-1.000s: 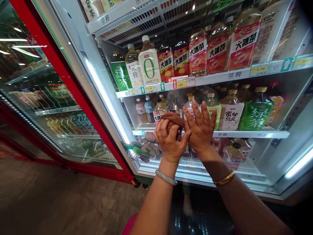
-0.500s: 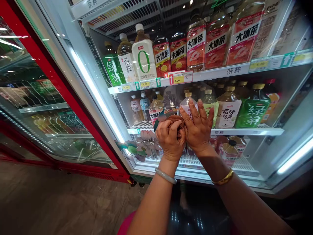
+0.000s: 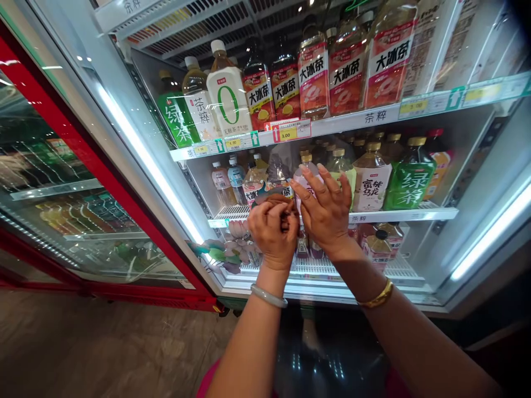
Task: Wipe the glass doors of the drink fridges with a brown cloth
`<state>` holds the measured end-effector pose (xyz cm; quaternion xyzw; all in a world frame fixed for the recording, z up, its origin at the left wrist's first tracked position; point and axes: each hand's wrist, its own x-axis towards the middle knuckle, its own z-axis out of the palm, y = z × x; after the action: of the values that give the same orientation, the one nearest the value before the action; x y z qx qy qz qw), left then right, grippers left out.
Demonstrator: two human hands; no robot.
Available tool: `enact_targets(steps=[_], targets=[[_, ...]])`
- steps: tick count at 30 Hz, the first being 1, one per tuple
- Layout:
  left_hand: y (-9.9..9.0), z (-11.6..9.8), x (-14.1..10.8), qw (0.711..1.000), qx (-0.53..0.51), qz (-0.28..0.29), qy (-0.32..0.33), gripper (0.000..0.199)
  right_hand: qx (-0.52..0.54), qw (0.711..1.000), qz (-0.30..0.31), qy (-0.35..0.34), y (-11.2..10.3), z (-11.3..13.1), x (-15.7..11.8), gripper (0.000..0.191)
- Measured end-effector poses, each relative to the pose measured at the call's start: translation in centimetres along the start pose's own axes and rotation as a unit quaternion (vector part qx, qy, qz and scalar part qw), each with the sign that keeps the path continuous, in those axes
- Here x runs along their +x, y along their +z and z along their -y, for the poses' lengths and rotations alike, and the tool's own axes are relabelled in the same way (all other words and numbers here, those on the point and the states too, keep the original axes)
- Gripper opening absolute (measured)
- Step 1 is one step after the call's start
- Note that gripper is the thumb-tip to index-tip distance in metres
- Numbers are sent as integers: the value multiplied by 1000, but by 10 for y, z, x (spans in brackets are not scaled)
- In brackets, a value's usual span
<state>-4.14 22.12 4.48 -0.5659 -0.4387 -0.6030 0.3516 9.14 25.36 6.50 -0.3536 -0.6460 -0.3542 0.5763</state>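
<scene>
In the head view, my left hand (image 3: 274,229) is curled, with its fingertips pinched at the brown part of a flower-and-leaf decal (image 3: 280,199) on the glass in front of the drinks. What lies right between the fingertips is partly hidden. Beside it, my right hand (image 3: 326,213) is open, fingers stretched up and slightly spread, at or close to the glass. Pink flowers and green leaves (image 3: 222,253) of the decal show lower left. Behind my right hand, a pink-labelled bottle (image 3: 306,172) is partly covered.
The fridge's upper shelf (image 3: 348,121) holds large tea bottles with price tags. On the middle shelf (image 3: 415,216) stand more bottles, among them a green-labelled one (image 3: 410,179). A red-framed glass door (image 3: 136,204) is at the left, above brown floor (image 3: 124,342).
The view has shifted, so shelves and hands sit further left. My right hand leans more to the left, and its fingers look slightly raised. My left hand keeps its pinch.
</scene>
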Motion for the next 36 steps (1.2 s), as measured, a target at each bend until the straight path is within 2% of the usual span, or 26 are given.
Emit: enact_targets(steps=[2,4,7,9,12,16,19,21,23,25,27,31,33,36], targets=[[-2,-3,2,998,-22,24,51,18,-24,999,-3,28,-3,-7,3,52],[-8,4,16,997,-25,23,75,20,-47,997,0,55,-5,-13,5,53],[-16,24,41,999,10,-32,11,19,-56,996,18,66,-6,-16,6,54],[-17,31,47,996,30,-65,-46,17,-56,995,29,71,-6,-15,5,54],[-9,18,32,997,21,-46,-56,17,-52,996,34,71,-5,-15,3,56],[4,-17,2,1000,-8,17,7,18,-56,996,21,63,-2,-18,0,56],[0,-15,8,998,-23,42,51,17,-64,995,32,69,-2,-17,-1,56],[-6,0,24,1000,-10,9,17,18,-65,994,45,74,-4,-16,-1,55],[-11,16,36,997,11,-38,-60,18,-64,993,55,77,-6,-15,-2,54],[-10,21,38,993,24,-55,-106,19,-59,994,60,75,-7,-15,-2,53],[-5,12,28,994,24,-44,-100,19,-50,994,59,71,-8,-16,-4,54],[10,-26,2,999,-8,-7,-51,20,-13,997,39,60,-7,-18,-7,53],[11,-36,2,999,-26,21,-22,20,5,998,37,51,-10,-21,-6,52],[6,-27,20,999,-34,25,-15,21,3,998,56,38,-19,-33,-1,50]])
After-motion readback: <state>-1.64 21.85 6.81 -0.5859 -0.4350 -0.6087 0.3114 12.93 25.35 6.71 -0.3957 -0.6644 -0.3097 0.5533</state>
